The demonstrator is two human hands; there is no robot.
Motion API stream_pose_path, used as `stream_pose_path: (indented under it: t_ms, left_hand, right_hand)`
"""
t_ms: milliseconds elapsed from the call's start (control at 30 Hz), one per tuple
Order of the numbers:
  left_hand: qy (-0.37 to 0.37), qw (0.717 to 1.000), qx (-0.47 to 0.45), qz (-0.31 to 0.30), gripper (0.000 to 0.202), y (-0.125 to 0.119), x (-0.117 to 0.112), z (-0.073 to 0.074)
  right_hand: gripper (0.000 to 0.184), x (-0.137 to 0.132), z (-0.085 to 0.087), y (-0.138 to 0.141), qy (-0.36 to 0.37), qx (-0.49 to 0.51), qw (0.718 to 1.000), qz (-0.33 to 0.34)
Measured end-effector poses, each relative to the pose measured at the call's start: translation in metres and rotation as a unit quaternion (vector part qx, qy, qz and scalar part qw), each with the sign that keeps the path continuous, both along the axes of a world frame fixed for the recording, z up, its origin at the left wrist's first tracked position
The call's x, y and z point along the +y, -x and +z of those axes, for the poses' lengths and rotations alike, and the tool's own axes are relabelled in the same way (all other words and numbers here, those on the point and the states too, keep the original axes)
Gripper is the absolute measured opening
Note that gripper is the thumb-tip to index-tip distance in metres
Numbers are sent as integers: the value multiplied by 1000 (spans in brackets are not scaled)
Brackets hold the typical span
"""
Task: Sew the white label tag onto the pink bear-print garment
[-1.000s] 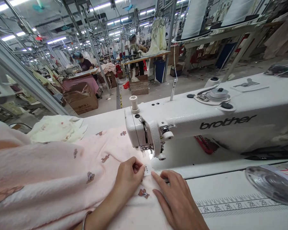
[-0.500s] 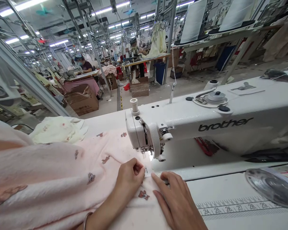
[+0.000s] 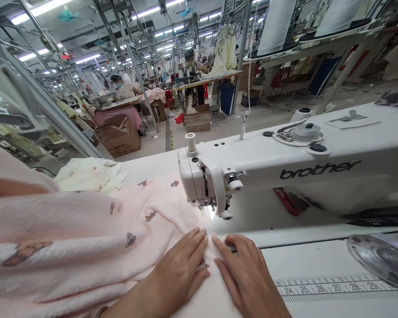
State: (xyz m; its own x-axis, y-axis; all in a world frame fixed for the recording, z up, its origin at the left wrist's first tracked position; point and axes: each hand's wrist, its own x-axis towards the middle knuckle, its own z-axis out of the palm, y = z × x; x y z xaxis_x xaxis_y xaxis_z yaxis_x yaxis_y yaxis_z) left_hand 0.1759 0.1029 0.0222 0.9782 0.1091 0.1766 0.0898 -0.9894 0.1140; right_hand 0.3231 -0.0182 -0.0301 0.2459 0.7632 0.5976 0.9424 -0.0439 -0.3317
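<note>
The left hand (image 3: 180, 276) has stopped pinching and now lies flat, fingers open, on the pink bear cloth (image 3: 86, 225). The right hand (image 3: 248, 278) presses open beside it, near the white tag (image 3: 208, 230), under the sewing machine (image 3: 252, 172).

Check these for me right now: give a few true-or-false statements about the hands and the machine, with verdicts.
The left hand holds scissors. False: it lies bare and open on the pink teddy-print fabric.
The right hand also rests on that fabric. True.
The sewing machine is a Brother. True.
The thread spool on top of the machine is red. False: it is pale, near white.
No cardboard box is in view. False: a cardboard box stands on the floor beyond the machine.
</note>
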Motion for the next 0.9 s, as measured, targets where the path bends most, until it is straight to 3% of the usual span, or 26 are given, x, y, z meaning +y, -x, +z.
stream_pose_path:
  t_ms: [633, 800, 900]
  left_hand:
    - [-27, 999, 21, -8, 52, -2, 3, -2]
    - [-77, 996, 46, -18, 51, -4, 3, 0]
    - [-98, 993, 52, -28, 50, -5, 3, 2]
  right_hand:
    - [32, -2, -3, -1, 27, 6, 1000, 3]
    - [33, -5, -6, 3, 37, 9, 999, 5]
    - [32, -5, 3, -1, 36, 23, 999, 12]
